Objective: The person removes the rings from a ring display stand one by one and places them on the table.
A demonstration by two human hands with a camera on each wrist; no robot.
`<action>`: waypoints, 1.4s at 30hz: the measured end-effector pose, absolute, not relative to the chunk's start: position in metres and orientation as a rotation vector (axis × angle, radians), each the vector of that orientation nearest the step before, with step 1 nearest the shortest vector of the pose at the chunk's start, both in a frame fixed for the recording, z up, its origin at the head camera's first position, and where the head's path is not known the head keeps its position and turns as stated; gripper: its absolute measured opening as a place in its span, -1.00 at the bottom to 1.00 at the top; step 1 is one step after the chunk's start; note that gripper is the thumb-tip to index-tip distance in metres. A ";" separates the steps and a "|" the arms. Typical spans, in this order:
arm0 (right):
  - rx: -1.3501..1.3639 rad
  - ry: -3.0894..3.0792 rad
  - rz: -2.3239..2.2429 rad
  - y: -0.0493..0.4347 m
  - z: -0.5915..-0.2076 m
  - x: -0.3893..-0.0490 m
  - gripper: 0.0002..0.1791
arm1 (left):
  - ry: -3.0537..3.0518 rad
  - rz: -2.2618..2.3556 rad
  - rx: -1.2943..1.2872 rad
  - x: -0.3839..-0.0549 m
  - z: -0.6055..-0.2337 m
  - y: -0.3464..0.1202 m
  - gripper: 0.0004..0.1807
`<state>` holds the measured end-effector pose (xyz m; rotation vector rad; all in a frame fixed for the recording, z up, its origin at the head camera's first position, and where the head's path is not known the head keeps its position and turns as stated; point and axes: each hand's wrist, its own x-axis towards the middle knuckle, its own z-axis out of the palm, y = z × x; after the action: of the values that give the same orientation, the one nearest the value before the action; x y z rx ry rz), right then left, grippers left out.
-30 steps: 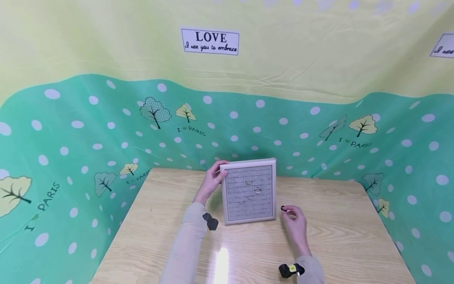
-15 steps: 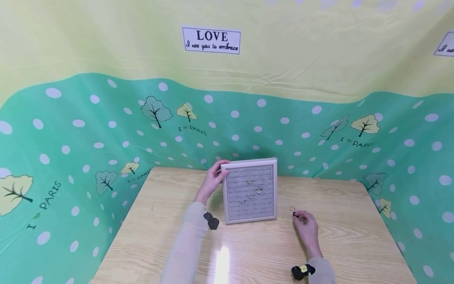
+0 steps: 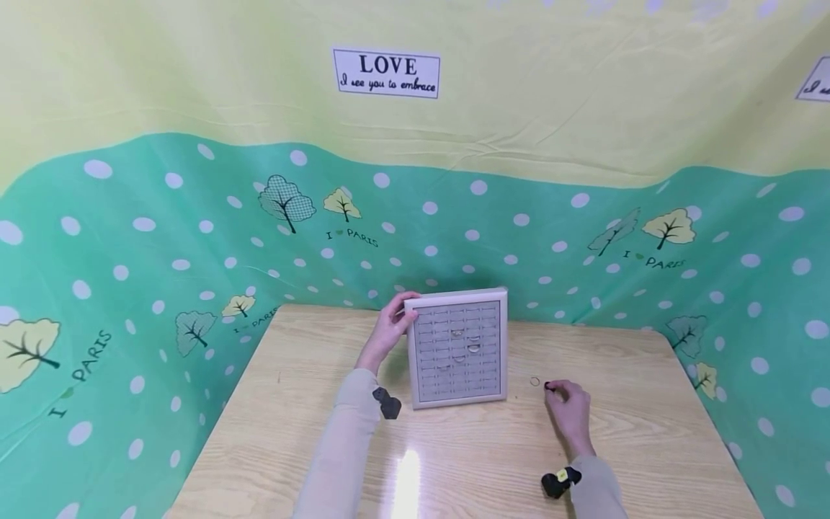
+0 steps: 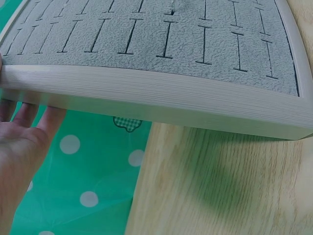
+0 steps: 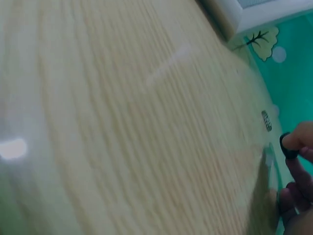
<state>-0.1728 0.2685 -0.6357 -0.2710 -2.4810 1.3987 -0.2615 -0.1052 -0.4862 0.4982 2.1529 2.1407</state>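
Note:
A ring display tray [image 3: 457,353], with a pale frame and grey padded slots, stands tilted up at the back of the table. Several rings [image 3: 474,348] sit in its slots. My left hand [image 3: 390,328] grips the tray's upper left edge; the left wrist view shows the fingers [image 4: 51,120] under the frame. To the tray's right, my right hand [image 3: 570,412] pinches a black ring [image 5: 289,146] between thumb and finger. A thin ring [image 3: 534,381] lies on the table just left of these fingertips, and appears patterned in the right wrist view.
The wooden table [image 3: 311,432] has a glossy light patch [image 3: 407,476] near its front. A green and yellow cloth [image 3: 363,216] with white dots hangs close behind the table and along both sides. Black cameras are strapped to both wrists.
My right hand has moved right, away from the tray, with the black ring still pinched. The thin ring on the table has come into view. My left hand and the tray stay put.

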 end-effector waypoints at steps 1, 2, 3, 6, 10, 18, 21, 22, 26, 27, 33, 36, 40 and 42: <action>-0.254 -2.482 1.393 0.270 -0.636 -0.174 -0.82 | 2.151 2.142 0.498 -0.262 -0.486 -0.105 -0.62; -0.242 -2.483 1.386 0.271 -0.637 -0.175 -0.83 | 2.150 2.140 0.497 -0.261 -0.486 -0.105 -0.62; -0.230 -2.487 1.373 0.272 -0.638 -0.176 -0.83 | 2.150 2.139 0.499 -0.261 -0.486 -0.105 -0.62; -0.203 -2.489 1.345 0.276 -0.640 -0.179 -0.84 | 2.153 2.136 0.507 -0.261 -0.487 -0.105 -0.61; -0.208 -2.480 1.322 0.279 -0.641 -0.181 -0.84 | 2.153 2.138 0.512 -0.261 -0.488 -0.105 -0.60; -0.218 -2.480 1.231 0.277 -0.638 -0.182 -0.86 | 2.141 2.152 0.494 -0.262 -0.489 -0.105 -0.61; -0.213 -2.477 1.210 0.276 -0.638 -0.183 -0.86 | 2.140 2.156 0.491 -0.262 -0.489 -0.105 -0.61; -0.212 -2.473 1.209 0.276 -0.638 -0.183 -0.86 | 2.141 2.155 0.493 -0.261 -0.488 -0.105 -0.61; -0.215 -2.469 1.224 0.276 -0.639 -0.183 -0.87 | 2.149 2.141 0.502 -0.261 -0.487 -0.105 -0.61; -0.226 -2.474 1.236 0.277 -0.639 -0.183 -0.87 | 2.149 2.140 0.502 -0.261 -0.488 -0.105 -0.61; -0.379 -2.483 1.466 0.278 -0.634 -0.181 -0.79 | 2.159 2.145 0.495 -0.267 -0.498 -0.105 -0.61; -0.417 -2.462 1.558 0.277 -0.629 -0.179 -0.75 | 2.154 2.149 0.488 -0.274 -0.508 -0.106 -0.60; -0.420 -2.461 1.591 0.274 -0.623 -0.178 -0.73 | 2.168 2.149 0.470 -0.277 -0.514 -0.105 -0.61; -0.421 -2.467 1.598 0.272 -0.620 -0.178 -0.72 | 2.170 2.154 0.464 -0.277 -0.514 -0.105 -0.62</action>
<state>-0.1779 0.2718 -0.6195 -0.4209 -2.4674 1.5985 -0.2773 -0.1046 -0.5145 0.4640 2.1701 2.1535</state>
